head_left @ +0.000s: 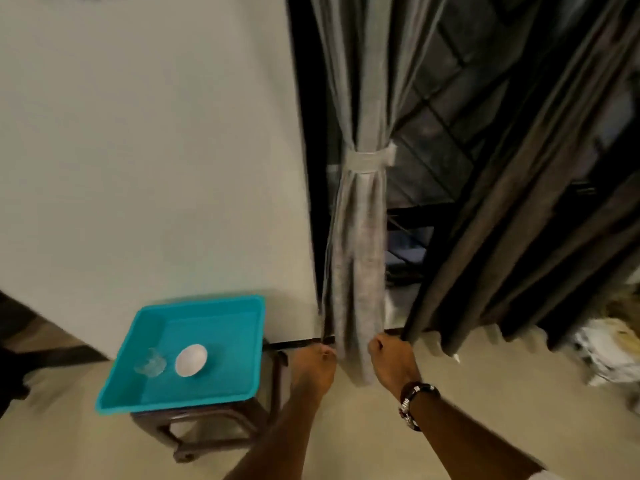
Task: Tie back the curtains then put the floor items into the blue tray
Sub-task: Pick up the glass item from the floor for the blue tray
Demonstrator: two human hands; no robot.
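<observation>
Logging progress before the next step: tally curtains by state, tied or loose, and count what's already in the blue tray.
Tied curtains: 1, the grey curtain, bound by a pale tieback.
Loose curtains: 1, the dark curtain, its edge gripped by the right hand.
Items in the blue tray: 2, a white oval item and a clear item.
Total: 4.

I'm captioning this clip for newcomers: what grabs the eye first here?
The bright blue plastic tray on a dark wooden stool, lower left, holding a white oval dish and a clear glass piece. Next, the pale grey curtain, centre, cinched by a white tie-back band. The right hand grips the dark brown curtain's edge.
</observation>
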